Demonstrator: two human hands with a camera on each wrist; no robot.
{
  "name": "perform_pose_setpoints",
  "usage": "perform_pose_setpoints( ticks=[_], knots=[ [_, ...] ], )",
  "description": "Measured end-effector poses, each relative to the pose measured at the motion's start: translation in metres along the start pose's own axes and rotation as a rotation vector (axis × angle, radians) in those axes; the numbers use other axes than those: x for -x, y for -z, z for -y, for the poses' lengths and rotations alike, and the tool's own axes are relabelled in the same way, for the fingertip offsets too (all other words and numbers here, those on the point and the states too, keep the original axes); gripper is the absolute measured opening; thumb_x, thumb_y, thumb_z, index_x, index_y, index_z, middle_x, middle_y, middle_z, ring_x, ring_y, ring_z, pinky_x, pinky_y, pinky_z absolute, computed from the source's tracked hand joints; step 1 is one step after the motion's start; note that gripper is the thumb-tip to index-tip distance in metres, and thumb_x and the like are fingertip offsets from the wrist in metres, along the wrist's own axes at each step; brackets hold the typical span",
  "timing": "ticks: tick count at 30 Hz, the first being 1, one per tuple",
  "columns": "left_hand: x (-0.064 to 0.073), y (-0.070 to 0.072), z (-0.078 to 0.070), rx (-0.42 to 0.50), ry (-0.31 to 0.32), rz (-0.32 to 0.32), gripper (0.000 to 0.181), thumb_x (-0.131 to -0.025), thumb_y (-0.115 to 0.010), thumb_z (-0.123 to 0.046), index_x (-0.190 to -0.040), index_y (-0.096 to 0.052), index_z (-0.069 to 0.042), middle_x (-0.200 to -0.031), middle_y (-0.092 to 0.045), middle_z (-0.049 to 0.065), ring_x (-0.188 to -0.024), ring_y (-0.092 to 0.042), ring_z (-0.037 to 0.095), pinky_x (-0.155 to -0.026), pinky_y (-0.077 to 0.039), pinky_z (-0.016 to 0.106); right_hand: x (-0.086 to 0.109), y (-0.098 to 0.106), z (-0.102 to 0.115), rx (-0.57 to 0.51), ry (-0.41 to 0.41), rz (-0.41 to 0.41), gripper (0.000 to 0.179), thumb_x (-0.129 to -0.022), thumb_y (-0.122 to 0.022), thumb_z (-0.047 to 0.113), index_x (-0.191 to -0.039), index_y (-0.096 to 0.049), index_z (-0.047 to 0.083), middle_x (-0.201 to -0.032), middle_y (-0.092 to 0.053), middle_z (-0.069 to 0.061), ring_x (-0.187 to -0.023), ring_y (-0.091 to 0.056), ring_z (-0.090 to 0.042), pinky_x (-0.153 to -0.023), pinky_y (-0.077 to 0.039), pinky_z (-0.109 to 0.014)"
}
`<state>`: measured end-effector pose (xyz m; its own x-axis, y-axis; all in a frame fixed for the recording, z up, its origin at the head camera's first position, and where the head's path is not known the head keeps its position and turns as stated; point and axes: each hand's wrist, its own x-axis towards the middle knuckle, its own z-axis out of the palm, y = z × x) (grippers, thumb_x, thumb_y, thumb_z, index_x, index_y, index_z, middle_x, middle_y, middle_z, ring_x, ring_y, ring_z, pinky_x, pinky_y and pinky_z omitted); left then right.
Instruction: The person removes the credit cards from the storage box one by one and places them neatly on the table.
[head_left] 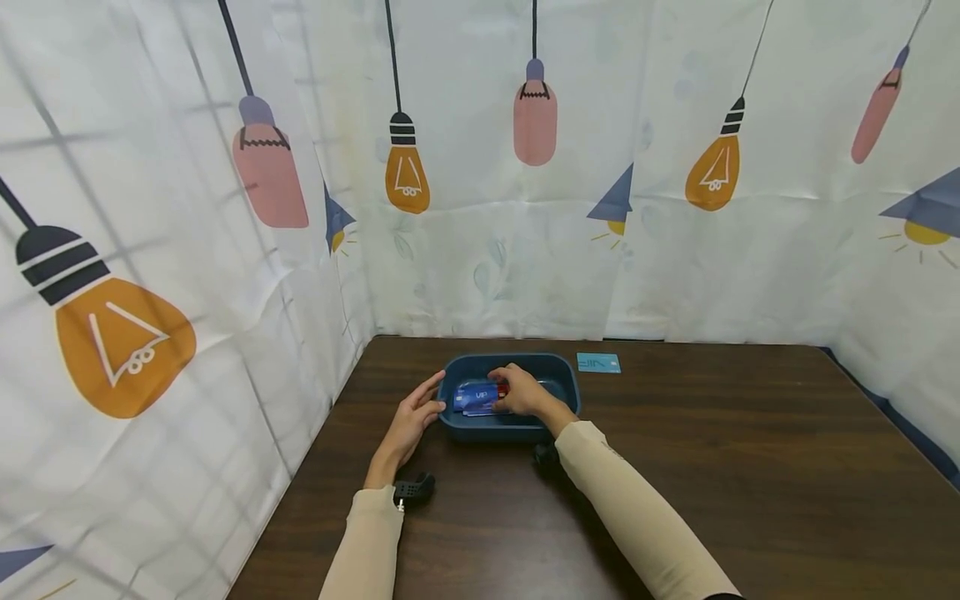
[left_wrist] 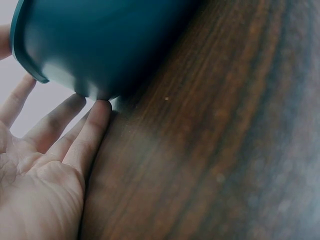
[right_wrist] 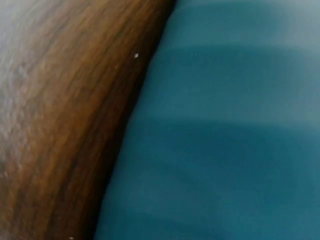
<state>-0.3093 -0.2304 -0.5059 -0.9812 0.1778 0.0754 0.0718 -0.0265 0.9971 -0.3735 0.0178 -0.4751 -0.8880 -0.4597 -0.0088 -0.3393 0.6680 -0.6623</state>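
A dark teal plastic bin (head_left: 487,435) stands on the table, its side wall also filling much of the right wrist view. At its left end is my left hand (head_left: 408,421), fingers extended and fingertips touching the outer wall in the left wrist view. My right hand (head_left: 523,392) reaches inside the bin, fingers bent over a red card (head_left: 503,389), mostly hidden beneath them. Left of it lies a blue card (head_left: 474,395) with pale lettering, overlapping another blue card (head_left: 477,412). The right wrist view does not show the right hand.
A light blue card (head_left: 598,362) with lettering lies on the dark wood table (head_left: 712,442), right of the bin. White curtains (head_left: 465,275) printed with lamps and bulbs hang behind the table and along both sides. Dark wrist straps (head_left: 415,489) sit at the sleeves.
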Motion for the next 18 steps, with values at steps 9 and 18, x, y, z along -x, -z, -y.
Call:
perform_pose_setpoints(
  ticks=[9, 18],
  knots=[
    [0.0002, 0.0010, -0.0006, 0.008, 0.004, 0.002, 0.061, -0.101, -0.056, -0.006, -0.158, -0.042, -0.021, -0.165, -0.035, 0.011, -0.153, -0.032, 0.030, -0.098, -0.047, 0.018, -0.0014, -0.0018, 0.0005, 0.053, 0.009, 0.019, 0.059, -0.088, -0.081, 0.017, -0.141, -0.060, 0.005, -0.133, -0.057, -0.016, -0.119, -0.057, -0.031, -0.109, -0.046, -0.050],
    [-0.0010, 0.0014, 0.0004, -0.005, 0.009, 0.003, 0.061, -0.101, -0.055, -0.006, -0.158, -0.041, -0.022, -0.165, -0.034, 0.010, -0.154, -0.029, 0.028, -0.104, -0.046, 0.023, -0.0024, -0.0009, -0.0003, 0.079, 0.010, 0.033, 0.050, -0.088, -0.081, 0.019, -0.134, -0.066, 0.004, -0.127, -0.056, -0.015, -0.113, -0.057, -0.028, -0.105, -0.048, -0.047]
  ],
)
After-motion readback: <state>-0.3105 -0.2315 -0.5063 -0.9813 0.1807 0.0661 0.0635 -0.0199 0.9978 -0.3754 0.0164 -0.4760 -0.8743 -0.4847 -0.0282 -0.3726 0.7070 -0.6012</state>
